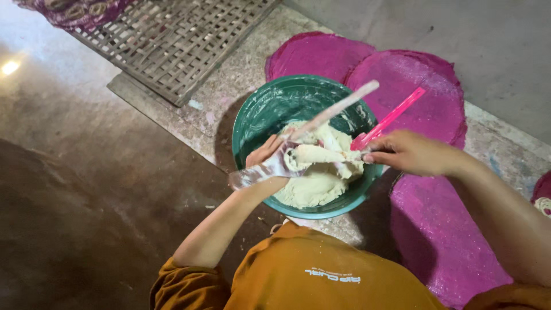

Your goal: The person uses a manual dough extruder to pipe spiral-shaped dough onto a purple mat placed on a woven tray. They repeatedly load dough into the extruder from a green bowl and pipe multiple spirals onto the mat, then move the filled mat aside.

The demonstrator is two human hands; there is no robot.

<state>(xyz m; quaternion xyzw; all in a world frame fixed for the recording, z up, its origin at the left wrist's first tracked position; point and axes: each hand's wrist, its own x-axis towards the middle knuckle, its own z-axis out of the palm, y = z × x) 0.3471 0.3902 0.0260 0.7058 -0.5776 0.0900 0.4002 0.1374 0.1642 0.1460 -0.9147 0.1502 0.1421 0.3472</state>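
1. Pale dough point(313, 183) is seen in a green basin point(258, 117) on the floor.
2. A long dough-smeared stick point(338, 107) is gripped by the left hand point(265, 158), fingers partly hidden.
3. A pink spatula point(390, 117) is pinched by the right hand point(410, 152); its blade is blurred.

Single head view; looks steeply down, close over green basin point(252, 123); floor beyond

Left hand point(265, 158) fingers behind the motion-blurred flat stick point(304, 135); woven tray point(172, 40) cut off at top.
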